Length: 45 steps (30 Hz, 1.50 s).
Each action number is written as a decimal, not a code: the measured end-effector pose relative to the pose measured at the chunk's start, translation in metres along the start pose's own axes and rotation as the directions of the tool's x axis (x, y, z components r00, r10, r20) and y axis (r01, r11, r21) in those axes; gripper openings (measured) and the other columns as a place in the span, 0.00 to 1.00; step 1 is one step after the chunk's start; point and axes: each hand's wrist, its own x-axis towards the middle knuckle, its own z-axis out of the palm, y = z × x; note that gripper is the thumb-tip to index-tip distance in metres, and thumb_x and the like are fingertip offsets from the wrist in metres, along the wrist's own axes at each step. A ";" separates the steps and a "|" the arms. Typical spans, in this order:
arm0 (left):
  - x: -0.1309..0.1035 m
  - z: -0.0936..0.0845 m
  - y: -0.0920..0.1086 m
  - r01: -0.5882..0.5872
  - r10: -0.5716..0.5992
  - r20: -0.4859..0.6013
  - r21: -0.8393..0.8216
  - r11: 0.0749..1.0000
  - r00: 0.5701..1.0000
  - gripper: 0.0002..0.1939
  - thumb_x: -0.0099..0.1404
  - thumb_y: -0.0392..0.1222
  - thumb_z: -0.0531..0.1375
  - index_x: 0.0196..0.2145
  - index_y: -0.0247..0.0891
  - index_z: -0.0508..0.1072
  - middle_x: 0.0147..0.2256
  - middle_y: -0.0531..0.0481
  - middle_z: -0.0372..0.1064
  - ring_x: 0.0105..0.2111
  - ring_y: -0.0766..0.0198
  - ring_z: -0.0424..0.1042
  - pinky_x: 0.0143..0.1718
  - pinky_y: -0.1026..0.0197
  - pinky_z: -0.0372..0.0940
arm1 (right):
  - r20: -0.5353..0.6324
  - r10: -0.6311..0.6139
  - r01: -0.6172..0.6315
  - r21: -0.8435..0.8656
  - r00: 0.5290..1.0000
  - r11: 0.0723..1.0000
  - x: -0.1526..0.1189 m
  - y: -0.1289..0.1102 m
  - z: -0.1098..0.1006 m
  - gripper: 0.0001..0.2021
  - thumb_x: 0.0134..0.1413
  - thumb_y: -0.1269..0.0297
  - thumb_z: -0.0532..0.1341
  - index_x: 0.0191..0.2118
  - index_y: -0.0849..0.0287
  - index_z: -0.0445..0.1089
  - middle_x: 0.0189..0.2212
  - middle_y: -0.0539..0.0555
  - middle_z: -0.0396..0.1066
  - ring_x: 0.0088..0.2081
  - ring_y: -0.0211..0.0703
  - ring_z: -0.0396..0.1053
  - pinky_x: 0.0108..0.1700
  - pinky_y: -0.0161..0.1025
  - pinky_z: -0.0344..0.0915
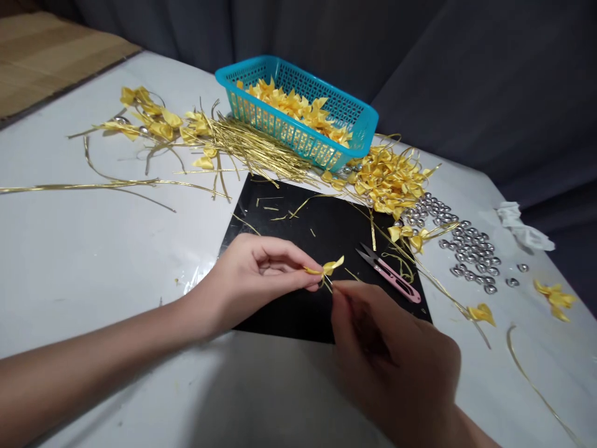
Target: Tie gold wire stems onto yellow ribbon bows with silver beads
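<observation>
A small yellow ribbon bow is pinched between thumb and forefinger of my left hand. Close beside it, my right hand is closed in a pinch on a thin gold cord that runs to the underside of the bow. Most of that cord is hidden by my fingers. Both hands are above a black mat on the white table. Pink-handled thread snips lie on the mat to the right, with their blades apart, near some cord scraps.
A blue basket of yellow bows stands at the back. Before it lie a bundle of gold cords and a heap of yellow bows. Several silver beads spread to the right, near a crumpled white piece.
</observation>
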 end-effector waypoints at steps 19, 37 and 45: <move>-0.017 0.000 -0.011 -0.519 0.568 0.165 0.659 0.544 0.806 0.11 0.64 0.33 0.55 0.37 0.41 0.77 0.37 0.52 0.78 0.35 0.67 0.76 0.38 0.70 0.69 | -0.058 -0.187 0.180 -0.105 0.981 0.978 -0.004 0.006 0.005 0.08 0.55 0.75 0.57 0.41 0.62 0.67 0.21 0.48 0.71 0.19 0.32 0.65 0.22 0.29 0.63; -0.026 -0.002 -0.006 -0.596 0.628 0.101 0.462 0.657 0.771 0.10 0.63 0.35 0.58 0.40 0.41 0.76 0.39 0.54 0.77 0.36 0.68 0.76 0.40 0.73 0.71 | -0.139 -0.117 0.132 0.102 0.983 0.986 -0.003 0.010 0.006 0.12 0.51 0.77 0.57 0.40 0.55 0.67 0.26 0.48 0.75 0.21 0.34 0.71 0.22 0.28 0.67; -0.029 -0.003 -0.002 -0.567 0.539 0.204 0.447 0.692 0.817 0.12 0.66 0.37 0.54 0.44 0.41 0.75 0.42 0.53 0.76 0.40 0.67 0.75 0.43 0.72 0.70 | -0.044 -0.138 0.139 0.027 0.990 0.990 -0.005 0.002 0.002 0.13 0.53 0.79 0.55 0.42 0.55 0.64 0.27 0.49 0.75 0.25 0.36 0.72 0.27 0.30 0.69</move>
